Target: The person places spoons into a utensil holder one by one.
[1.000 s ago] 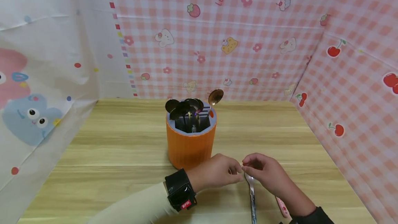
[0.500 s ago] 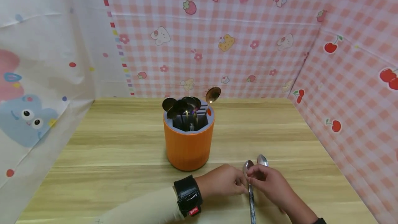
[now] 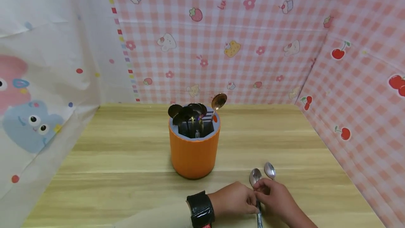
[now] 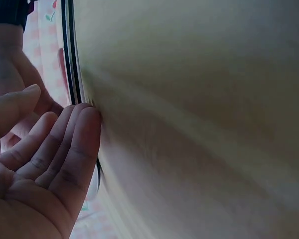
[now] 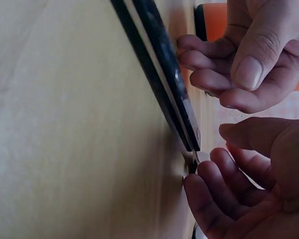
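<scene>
A spoon with a dark marbled handle (image 5: 162, 59) lies on the table, its metal bowl (image 3: 255, 175) pointing away from me. My left hand (image 3: 235, 200) is at the left side of that handle. In the left wrist view its fingertips (image 4: 87, 119) reach the handle, with the thumb apart from them. My right hand (image 3: 280, 200) is at the spoon's neck. Its fingertips (image 5: 194, 186) meet the neck from the right, loosely bent, and the thumb stands off. A second spoon (image 3: 270, 170) lies to the right, its handle hidden by my right hand.
An orange utensil holder (image 3: 193, 159) with a grey slotted top stands behind my left hand. Several dark spoons (image 3: 182, 114) and one gold-coloured spoon (image 3: 219, 101) stick up from it. Checked pink cloth (image 3: 234, 69) hangs behind the wooden table (image 3: 126, 143).
Both hands have moved nearer to me along the marbled-handled spoon, left hand also rightward. The bowls of both spoons, hidden or partly covered before, now show.
</scene>
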`<state>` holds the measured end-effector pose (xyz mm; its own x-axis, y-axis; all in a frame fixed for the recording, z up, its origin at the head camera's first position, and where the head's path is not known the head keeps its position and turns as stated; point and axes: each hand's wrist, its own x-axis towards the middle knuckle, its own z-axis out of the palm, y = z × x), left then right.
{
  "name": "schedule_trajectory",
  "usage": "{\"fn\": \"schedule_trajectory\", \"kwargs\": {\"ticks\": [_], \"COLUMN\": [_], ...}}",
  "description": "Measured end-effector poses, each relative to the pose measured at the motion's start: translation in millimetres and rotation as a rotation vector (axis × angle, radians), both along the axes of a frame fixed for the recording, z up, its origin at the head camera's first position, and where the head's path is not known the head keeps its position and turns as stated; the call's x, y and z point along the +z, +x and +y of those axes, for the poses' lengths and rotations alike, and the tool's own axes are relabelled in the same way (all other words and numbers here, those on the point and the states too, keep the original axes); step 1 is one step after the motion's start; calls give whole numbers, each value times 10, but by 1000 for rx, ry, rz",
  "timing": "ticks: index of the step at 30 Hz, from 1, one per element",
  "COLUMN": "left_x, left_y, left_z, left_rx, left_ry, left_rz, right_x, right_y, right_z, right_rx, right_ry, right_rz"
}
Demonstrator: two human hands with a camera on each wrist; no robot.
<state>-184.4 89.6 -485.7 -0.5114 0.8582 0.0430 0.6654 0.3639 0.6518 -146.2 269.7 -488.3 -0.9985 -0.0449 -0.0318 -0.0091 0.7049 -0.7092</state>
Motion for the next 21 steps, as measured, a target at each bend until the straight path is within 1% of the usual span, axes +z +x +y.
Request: {"fn": "schedule_trajectory", "kwargs": {"ticks": [6,10,12,16,21], "left_x": [-31,-43,-42,-38,-36], "left_y": [51,66,74,99,120], "left_z": [55,112,140,168,169], "left_rx": [16,40,54,84,104], "left_ry": [-58,-98,-118,-156,-181], "left_rz": [-7,-15,-38,-46,-39], "right_x": [-36,-33,-26,-15,-23], "right_y": [1,0,-5,-17,-28], "right_z": [8,2,-1,-8,-11], "right_rx": [-27,-66,-87,-109,-120], "right_ry": [24,61,88,120,144], "right_rz": [9,-27,-56,-102,-104]}}
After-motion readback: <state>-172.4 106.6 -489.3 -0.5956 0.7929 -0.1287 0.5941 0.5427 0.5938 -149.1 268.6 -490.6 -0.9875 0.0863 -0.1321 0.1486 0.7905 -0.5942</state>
